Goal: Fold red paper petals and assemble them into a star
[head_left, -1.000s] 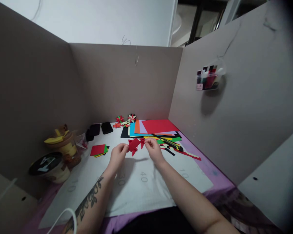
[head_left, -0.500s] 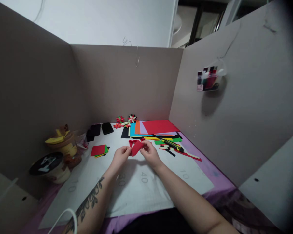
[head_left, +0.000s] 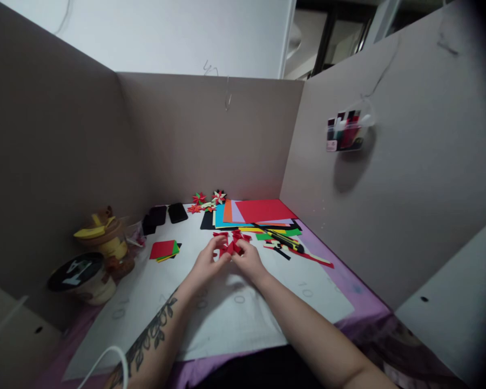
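A red piece of folded paper [head_left: 231, 248] is held between my two hands above the white mat. My left hand [head_left: 209, 258] grips its left side, thumb near the bottom edge. On the other side my right hand [head_left: 247, 259] pinches it, the fingers partly hidden behind the paper. More red folded pieces [head_left: 243, 236] lie just beyond my fingertips. To the left of my hands rests a small stack of square paper [head_left: 162, 249], red on top with green, yellow and black under it.
Finished paper stars [head_left: 219, 196] stand at the back. Coloured sheets [head_left: 263, 210] are piled at the back right, with a yellow-black cutter [head_left: 294, 244] and paper strips [head_left: 311, 259] in front. Pots [head_left: 83, 275] line the left; two dark flat objects [head_left: 178, 213] lie behind. Grey partitions enclose the table.
The red paper, flat and tilted between my fingers before, now looks folded up. My hands have come closer together, with the left moving right and curling around it.
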Action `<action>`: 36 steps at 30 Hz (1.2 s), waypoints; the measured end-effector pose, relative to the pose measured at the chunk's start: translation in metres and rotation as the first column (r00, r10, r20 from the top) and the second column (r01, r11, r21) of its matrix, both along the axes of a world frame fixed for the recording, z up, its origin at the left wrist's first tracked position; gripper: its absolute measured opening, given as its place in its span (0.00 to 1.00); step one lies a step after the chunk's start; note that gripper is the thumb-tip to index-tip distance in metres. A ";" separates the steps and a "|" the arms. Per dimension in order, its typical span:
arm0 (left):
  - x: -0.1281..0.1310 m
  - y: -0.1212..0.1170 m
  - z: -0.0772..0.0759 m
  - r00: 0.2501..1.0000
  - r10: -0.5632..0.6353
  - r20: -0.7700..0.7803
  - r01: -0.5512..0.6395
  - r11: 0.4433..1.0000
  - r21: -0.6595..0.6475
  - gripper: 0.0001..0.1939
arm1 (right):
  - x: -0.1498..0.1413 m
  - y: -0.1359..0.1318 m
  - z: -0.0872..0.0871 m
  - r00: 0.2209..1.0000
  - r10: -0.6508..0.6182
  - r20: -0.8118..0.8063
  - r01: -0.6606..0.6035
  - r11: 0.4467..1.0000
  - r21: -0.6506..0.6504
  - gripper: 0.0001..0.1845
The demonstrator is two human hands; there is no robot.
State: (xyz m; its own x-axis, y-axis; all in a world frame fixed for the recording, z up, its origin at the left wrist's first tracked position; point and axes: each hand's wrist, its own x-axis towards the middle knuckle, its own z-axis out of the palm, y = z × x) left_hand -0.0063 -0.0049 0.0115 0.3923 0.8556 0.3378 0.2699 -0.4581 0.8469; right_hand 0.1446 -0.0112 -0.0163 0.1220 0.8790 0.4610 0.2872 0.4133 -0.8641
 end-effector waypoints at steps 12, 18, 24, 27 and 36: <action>0.000 0.005 -0.004 1.000 -0.027 -0.005 0.027 0.999 -0.042 0.25 | 0.003 0.001 -0.003 0.929 0.251 -0.271 -0.292 0.948 -0.124 0.05; -0.003 0.009 -0.006 0.985 0.154 0.073 -0.142 0.979 -0.144 0.19 | 0.005 -0.002 -0.002 0.999 0.034 -0.002 -0.033 0.990 0.135 0.25; -0.005 0.010 -0.007 0.960 0.204 0.191 -0.123 0.922 -0.367 0.20 | 0.005 -0.010 0.004 0.894 -0.092 0.438 -0.090 0.922 0.376 0.15; -0.009 0.011 -0.009 0.959 0.236 0.157 -0.159 0.908 -0.388 0.22 | 0.005 -0.009 0.001 0.904 -0.084 0.419 -0.094 0.917 0.387 0.10; -0.066 -0.006 -0.033 0.781 0.063 -0.621 0.208 0.912 0.355 0.15 | -0.002 0.006 -0.002 0.959 -0.270 0.082 0.248 0.944 0.217 0.04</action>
